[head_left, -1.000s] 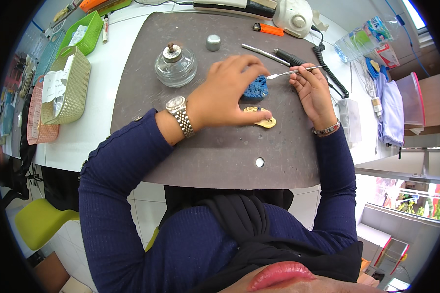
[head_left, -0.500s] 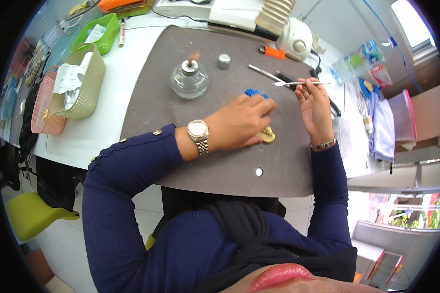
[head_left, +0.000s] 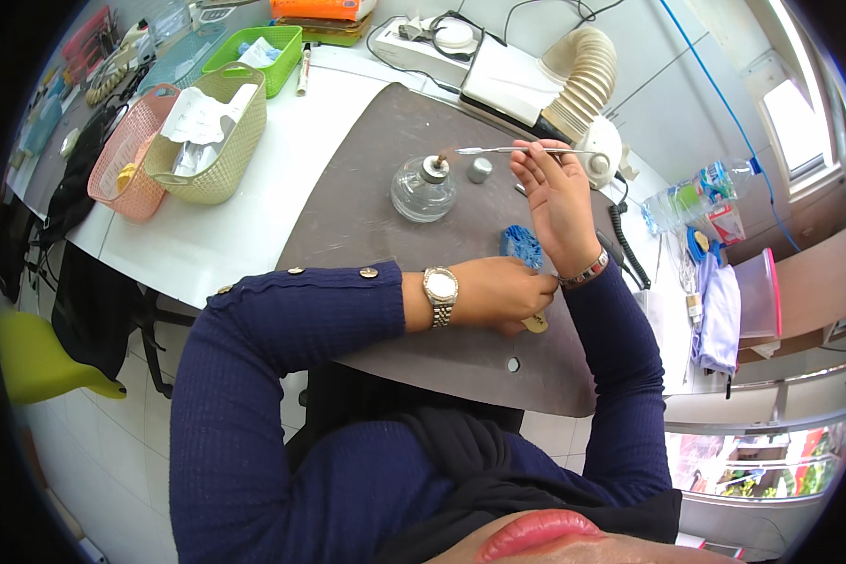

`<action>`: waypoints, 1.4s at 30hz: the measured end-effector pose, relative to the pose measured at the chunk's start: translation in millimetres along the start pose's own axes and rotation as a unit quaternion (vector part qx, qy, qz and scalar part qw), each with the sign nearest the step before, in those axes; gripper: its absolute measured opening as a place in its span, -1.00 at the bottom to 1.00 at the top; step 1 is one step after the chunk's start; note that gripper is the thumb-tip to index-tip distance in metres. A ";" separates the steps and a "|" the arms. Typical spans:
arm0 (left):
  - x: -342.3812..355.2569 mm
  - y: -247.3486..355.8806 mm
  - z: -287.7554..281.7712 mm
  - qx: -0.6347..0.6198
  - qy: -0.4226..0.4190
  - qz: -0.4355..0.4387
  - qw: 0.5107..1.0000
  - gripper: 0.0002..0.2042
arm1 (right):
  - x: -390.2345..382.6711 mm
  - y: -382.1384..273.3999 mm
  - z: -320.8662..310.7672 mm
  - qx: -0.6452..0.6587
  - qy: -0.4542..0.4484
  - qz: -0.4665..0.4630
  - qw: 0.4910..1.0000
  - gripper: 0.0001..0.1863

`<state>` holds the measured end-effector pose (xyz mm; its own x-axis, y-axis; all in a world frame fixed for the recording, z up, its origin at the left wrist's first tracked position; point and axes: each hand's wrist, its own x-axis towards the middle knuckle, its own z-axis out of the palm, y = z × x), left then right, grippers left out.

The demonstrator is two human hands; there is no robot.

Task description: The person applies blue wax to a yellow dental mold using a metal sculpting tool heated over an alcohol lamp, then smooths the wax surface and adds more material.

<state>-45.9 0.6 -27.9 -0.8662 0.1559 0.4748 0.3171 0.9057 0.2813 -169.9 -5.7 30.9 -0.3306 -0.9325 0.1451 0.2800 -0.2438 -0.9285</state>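
While my right hand point(head_left: 556, 193) is pinching a thin metal tool point(head_left: 526, 150) and holding its tip at the wick of the glass burner point(head_left: 424, 187), my left hand point(head_left: 503, 293) is lying curled on the grey mat point(head_left: 367, 226) of the bench, fingers closing on a small tan piece point(head_left: 536, 324) beside a blue block point(head_left: 521, 246)

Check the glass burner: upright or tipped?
Upright. The glass burner stands on its base on the grey mat, wick cap on top.
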 end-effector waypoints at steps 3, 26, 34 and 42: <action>-0.4 1.1 -1.6 -0.003 -0.012 -0.009 1.000 -0.74 | -0.3 2.9 -0.9 -0.009 0.006 0.008 1.000 -0.84; 0.5 -5.0 -1.6 -0.143 0.014 -0.006 0.990 -0.72 | 0.1 1.9 -3.4 -0.022 0.000 0.006 1.000 -0.86; 0.7 -15.2 -0.8 -0.224 0.010 -0.058 0.973 -0.69 | -17.8 -28.2 -53.2 0.037 0.029 -0.034 0.998 -0.85; 1.8 -16.4 -5.3 -0.276 -0.025 -0.148 0.949 -0.69 | -70.6 -39.9 -132.8 0.024 0.110 -0.044 0.993 -0.82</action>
<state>-50.6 -16.0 -27.3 -0.9620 -0.0420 0.2698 0.1987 0.5700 0.7973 -277.5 105.2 12.3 -0.5429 -0.8278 0.1413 0.2820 -0.3382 -0.8978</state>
